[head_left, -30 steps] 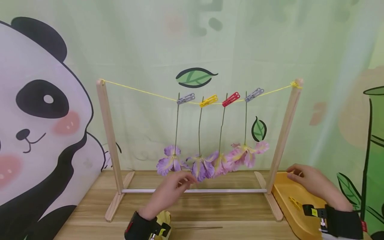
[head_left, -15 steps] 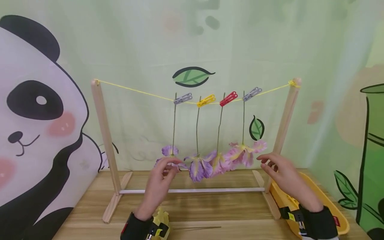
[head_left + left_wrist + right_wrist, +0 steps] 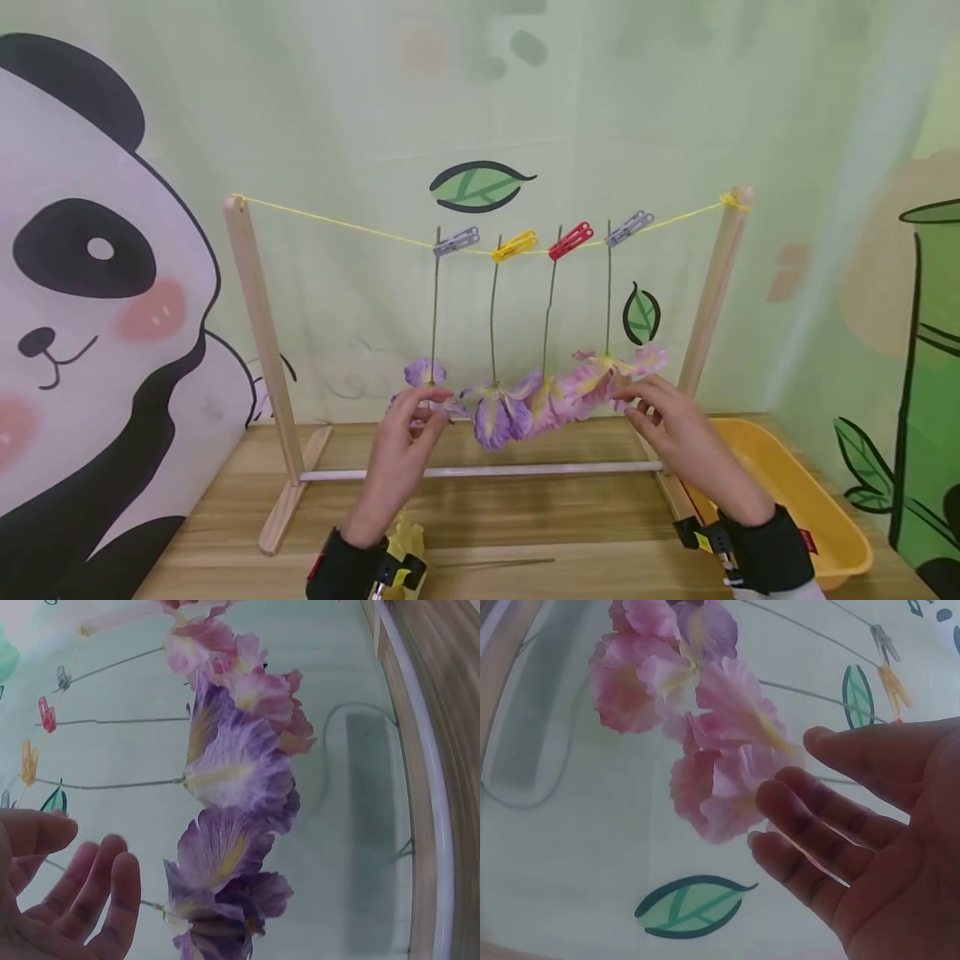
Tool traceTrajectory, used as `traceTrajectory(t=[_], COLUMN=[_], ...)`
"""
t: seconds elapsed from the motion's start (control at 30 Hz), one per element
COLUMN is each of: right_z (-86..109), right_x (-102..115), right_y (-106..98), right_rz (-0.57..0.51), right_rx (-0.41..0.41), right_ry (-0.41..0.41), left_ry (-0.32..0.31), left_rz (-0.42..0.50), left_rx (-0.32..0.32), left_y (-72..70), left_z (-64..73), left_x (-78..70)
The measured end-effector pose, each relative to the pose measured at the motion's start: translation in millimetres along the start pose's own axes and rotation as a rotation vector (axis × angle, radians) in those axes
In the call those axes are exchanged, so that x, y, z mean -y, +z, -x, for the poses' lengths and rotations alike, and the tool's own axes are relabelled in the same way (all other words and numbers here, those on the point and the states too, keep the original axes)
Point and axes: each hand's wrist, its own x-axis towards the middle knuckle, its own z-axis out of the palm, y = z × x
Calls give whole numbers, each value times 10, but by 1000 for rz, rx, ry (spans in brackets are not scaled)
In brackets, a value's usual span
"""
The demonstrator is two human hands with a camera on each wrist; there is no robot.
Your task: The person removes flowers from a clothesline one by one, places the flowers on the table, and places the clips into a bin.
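Observation:
Two purple artificial flowers and two pink ones hang head down on thin stems from a yellow string. My left hand (image 3: 408,437), fingers loosely bent and holding nothing, overlaps the leftmost purple flower (image 3: 424,372); in the left wrist view its fingertips lie beside that flower's stem. The other purple flower (image 3: 492,421) hangs just right of it. On the other side my right hand (image 3: 678,429) reaches up to the rightmost pink flower (image 3: 735,780), its relaxed fingertips right at the petals. Between them hangs another pink flower (image 3: 551,408).
Grey (image 3: 456,242), yellow (image 3: 515,246), red (image 3: 572,241) and grey (image 3: 630,228) clothespins clip the stems to the string (image 3: 337,222). A wooden post (image 3: 258,325) stands at each end, joined by a white rod (image 3: 540,471). A yellow tray (image 3: 847,533) sits right; thin sticks (image 3: 502,563) lie in front.
My right hand has moved left from over the yellow tray to the rightmost pink flower. My left hand has shifted left and up to the leftmost purple flower.

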Motion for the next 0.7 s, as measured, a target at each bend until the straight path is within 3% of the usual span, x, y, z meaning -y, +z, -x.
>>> traceTrajectory(t=[0.23, 0.37, 0.53, 0.7], right_z=[-164, -354, -659, -830], right_x=[218, 404, 641, 815], right_y=[-8, -77, -153, -217], right_rz=[-62, -61, -49, -12], right_rx=[-89, -98, -74, -48], right_ry=[-98, -157, -227, -281], left_ry=[-9, 30, 107, 110], left_rz=[69, 56, -17, -40], left_rx=[-51, -72, -125, -129], left_y=[43, 39, -18, -33], left_z=[5, -11, -152, -290], left_x=[-53, -98, -200, -185])
